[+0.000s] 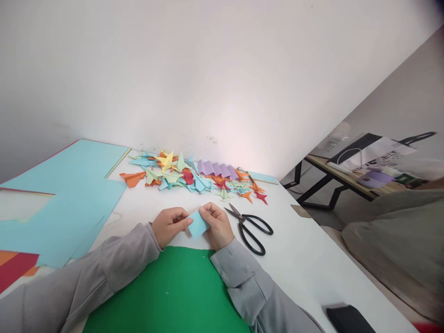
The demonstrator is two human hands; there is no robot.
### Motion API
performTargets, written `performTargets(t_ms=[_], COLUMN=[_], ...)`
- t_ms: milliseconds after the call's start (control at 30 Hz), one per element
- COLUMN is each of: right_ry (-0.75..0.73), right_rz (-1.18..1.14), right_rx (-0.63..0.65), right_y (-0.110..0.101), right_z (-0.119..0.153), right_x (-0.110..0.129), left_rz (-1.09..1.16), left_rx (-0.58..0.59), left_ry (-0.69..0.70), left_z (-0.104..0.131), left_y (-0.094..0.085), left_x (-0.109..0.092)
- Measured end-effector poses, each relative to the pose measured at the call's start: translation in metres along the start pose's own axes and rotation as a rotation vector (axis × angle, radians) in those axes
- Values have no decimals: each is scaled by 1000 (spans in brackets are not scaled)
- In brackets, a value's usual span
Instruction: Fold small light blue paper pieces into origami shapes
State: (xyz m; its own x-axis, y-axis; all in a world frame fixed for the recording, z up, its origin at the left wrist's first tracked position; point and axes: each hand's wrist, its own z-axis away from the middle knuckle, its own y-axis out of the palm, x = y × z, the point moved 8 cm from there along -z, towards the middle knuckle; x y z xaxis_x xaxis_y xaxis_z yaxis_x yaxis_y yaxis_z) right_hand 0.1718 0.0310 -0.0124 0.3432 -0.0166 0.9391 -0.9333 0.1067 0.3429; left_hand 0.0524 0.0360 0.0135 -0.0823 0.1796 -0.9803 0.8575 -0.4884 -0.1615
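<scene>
A small light-blue piece of paper [198, 225] is held up between my two hands, above the table just past the far edge of a green sheet [166, 291]. My left hand [170, 225] pinches its left edge between thumb and fingers. On the other side, my right hand [218, 225] grips the upper right edge, thumb on the near face. To the right of that hand lie black-handled scissors [248, 226], their blades slightly apart. Beyond both hands is a pile of folded paper shapes [169, 175] in several colours, with a pleated purple paper [218, 169] among them.
Large light-blue sheets [83, 199] cover the table's left side, with red and orange paper [17, 270] nearer me. A black object [349, 319] lies at the lower right. White wall rises behind the table. A low table [347, 178] with a bag stands to the right, beside grey cushions [398, 240].
</scene>
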Motion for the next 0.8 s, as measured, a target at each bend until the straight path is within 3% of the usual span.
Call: performTargets(t_ms=[200,400,533,800], right_ry=[21,-73,-87,-193], right_rz=[14,147,198,425], right_rx=[-22,69,60,160], right_y=[-2,3,2,22], right_z=[1,1,1,13], right_x=[-1,1,3,16], left_rz=[47,-18,-51,-131], left_rx=[17,30,40,-13], left_ry=[-38,-22,-20,60], left_z=[0,0,1,-1], left_y=[1,2,4,0], left_x=[5,2,1,-2])
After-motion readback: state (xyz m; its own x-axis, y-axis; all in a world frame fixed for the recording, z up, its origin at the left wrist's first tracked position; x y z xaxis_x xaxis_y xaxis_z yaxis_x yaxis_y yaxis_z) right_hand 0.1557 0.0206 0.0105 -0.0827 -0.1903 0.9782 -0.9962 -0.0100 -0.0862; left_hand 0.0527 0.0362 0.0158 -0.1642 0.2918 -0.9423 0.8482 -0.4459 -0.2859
